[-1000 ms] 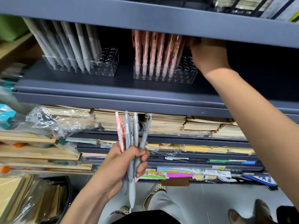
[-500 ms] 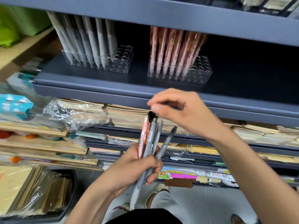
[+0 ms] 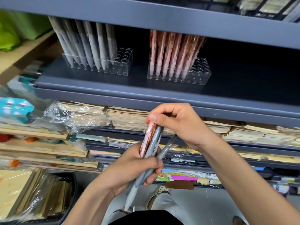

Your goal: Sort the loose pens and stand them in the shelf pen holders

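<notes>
My left hand (image 3: 129, 166) grips a bundle of loose pens: several grey pens (image 3: 153, 150) and one pink patterned pen (image 3: 148, 138), tops pointing up. My right hand (image 3: 178, 122) is above the bundle, thumb and fingers pinched on the top of the pink pen. On the grey shelf (image 3: 146, 95) above stand two clear pen holders: the left holder (image 3: 120, 65) has grey pens (image 3: 90, 46) upright in it, the right holder (image 3: 199, 73) has pink pens (image 3: 172, 52). Both holders show empty holes at their right ends.
Below the shelf lie stacks of paper goods (image 3: 129, 119) and crumpled plastic wrap (image 3: 73, 116). Lower shelves carry flat packs and coloured sticky notes (image 3: 183, 177). A black bin of wrapped items (image 3: 48, 195) sits at lower left. An upper shelf edge (image 3: 162, 17) overhangs the holders.
My right hand has come down from the pink pen holder to the bundle and now pinches the top of the pink pen. The view has moved closer to the shelf.
</notes>
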The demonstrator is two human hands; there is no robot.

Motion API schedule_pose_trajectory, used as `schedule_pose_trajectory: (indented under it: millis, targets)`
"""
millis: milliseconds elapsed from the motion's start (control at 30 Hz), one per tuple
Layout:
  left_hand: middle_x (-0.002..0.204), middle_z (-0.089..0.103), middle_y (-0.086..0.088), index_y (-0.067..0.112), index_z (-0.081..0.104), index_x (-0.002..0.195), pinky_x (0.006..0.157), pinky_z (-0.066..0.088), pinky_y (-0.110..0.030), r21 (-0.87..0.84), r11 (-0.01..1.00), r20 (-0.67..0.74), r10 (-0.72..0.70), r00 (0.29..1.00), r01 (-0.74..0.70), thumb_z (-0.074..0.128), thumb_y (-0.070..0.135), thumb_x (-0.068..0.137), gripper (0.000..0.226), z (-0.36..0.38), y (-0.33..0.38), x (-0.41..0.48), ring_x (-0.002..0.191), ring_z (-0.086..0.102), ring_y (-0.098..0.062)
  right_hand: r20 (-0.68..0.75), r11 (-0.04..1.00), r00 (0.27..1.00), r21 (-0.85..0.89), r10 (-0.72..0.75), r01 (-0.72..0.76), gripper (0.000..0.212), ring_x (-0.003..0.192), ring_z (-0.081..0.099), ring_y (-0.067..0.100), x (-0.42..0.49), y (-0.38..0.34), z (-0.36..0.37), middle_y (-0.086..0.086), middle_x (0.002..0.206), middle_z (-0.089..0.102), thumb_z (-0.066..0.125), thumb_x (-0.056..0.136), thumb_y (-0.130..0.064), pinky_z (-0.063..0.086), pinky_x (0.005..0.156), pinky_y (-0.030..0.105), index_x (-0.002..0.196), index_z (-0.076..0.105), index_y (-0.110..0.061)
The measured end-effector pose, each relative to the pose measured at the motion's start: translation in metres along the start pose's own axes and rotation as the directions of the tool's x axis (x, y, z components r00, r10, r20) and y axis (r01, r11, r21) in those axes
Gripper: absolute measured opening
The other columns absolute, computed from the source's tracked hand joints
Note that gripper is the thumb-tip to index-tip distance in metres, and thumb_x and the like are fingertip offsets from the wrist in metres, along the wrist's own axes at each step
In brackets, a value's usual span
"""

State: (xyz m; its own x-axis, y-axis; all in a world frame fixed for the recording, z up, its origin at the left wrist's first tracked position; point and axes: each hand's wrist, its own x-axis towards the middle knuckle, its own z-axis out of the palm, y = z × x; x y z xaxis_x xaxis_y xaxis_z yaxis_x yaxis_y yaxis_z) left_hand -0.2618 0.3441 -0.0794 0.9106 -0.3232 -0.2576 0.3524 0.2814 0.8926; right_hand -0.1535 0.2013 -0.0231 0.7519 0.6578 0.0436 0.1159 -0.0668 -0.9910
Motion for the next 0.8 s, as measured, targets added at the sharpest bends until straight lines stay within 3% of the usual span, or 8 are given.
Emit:
schedule_pose_trajectory:
  millis: [333, 467, 567, 667, 800]
  targets:
    - [0.065, 0.054, -0.014, 0.001, 0.055, 0.088, 0.04, 0.037, -0.021, -0.089, 0.996, 0.061, -0.014, 0.998, 0.019, 0.073, 0.008, 0.074, 0.024, 0.003, 0.004, 0.01, 0.04, 0.044, -0.017, -0.231, 0.997, 0.971, 0.041, -0.057, 0.068, 0.014, 0.075, 0.062, 0.008, -0.004, 0.005, 0.001, 0.001, 0.082, 0.072, 0.061, 0.091, -0.012, 0.051, 0.072, 0.02, 0.086, 0.072, -0.005]
    - [0.064, 0.055, -0.011, 0.003, 0.057, 0.084, 0.04, 0.038, -0.021, -0.091, 0.995, 0.085, -0.024, 0.996, 0.032, 0.075, 0.011, 0.072, 0.023, 0.002, 0.003, 0.012, 0.041, 0.045, -0.016, -0.361, 0.98, 0.932, 0.174, -0.029, 0.098, 0.016, 0.076, 0.061, 0.011, -0.005, 0.001, -0.005, 0.001, 0.083, 0.07, 0.055, 0.095, -0.009, 0.052, 0.071, 0.024, 0.086, 0.068, -0.007]
    - [0.061, 0.053, -0.006, 0.009, 0.062, 0.083, 0.04, 0.038, -0.02, -0.094, 0.995, 0.129, -0.034, 0.991, 0.046, 0.072, 0.013, 0.077, 0.012, 0.006, -0.003, 0.01, 0.041, 0.045, -0.014, -0.541, 0.934, 0.841, 0.303, 0.004, 0.19, 0.021, 0.07, 0.06, 0.012, -0.003, -0.006, -0.021, 0.002, 0.079, 0.067, 0.049, 0.1, -0.016, 0.053, 0.065, 0.026, 0.088, 0.064, -0.008]
    - [0.06, 0.052, -0.004, 0.013, 0.066, 0.08, 0.04, 0.039, -0.021, -0.099, 0.994, 0.124, -0.042, 0.991, 0.054, 0.071, 0.016, 0.079, 0.006, 0.01, -0.006, 0.011, 0.042, 0.046, -0.013, -0.696, 0.937, 0.713, 0.189, -0.083, 0.294, 0.02, 0.065, 0.058, 0.014, -0.006, -0.011, -0.042, 0.003, 0.077, 0.069, 0.051, 0.1, -0.019, 0.051, 0.062, 0.027, 0.087, 0.063, -0.009]
    - [0.059, 0.051, -0.004, 0.009, 0.064, 0.081, 0.038, 0.036, -0.021, -0.116, 0.992, 0.007, -0.048, 0.999, 0.048, 0.066, 0.009, 0.08, 0.003, 0.007, -0.005, 0.014, 0.041, 0.043, -0.015, -0.845, 0.916, 0.487, -0.009, -0.221, 0.401, 0.014, 0.062, 0.064, 0.017, -0.013, -0.02, -0.07, 0.005, 0.073, 0.069, 0.06, 0.095, -0.019, 0.055, 0.062, 0.029, 0.084, 0.062, -0.011]
